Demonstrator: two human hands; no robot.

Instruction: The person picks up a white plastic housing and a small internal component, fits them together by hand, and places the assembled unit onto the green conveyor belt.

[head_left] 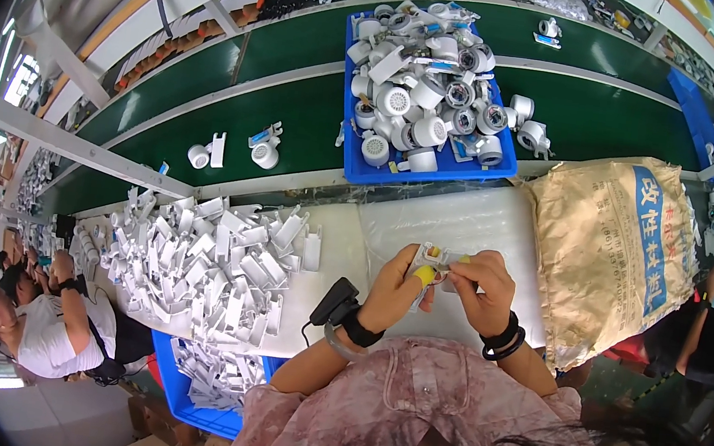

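Over the near edge of the bench, my left hand (393, 288) grips a small white plastic part (432, 254) between fingers and thumb. A yellow cover sits on that thumb. Just to the right, my right hand (484, 294) has its fingers pinched together close against the part; what they hold is too small to make out. To the left of my hands lies a big heap of white plastic housings (233, 252). Beyond them stands a blue tray (355, 167) piled with round white-and-grey camera-like units (429, 130).
A large brown paper sack (607, 254) lies at the right. Behind is a green conveyor belt (226, 131) carrying a few loose units (265, 155). A blue bin (176, 392) of white parts is below the bench at left. Another person (58, 333) sits at left; one more (710, 320) is at far right.
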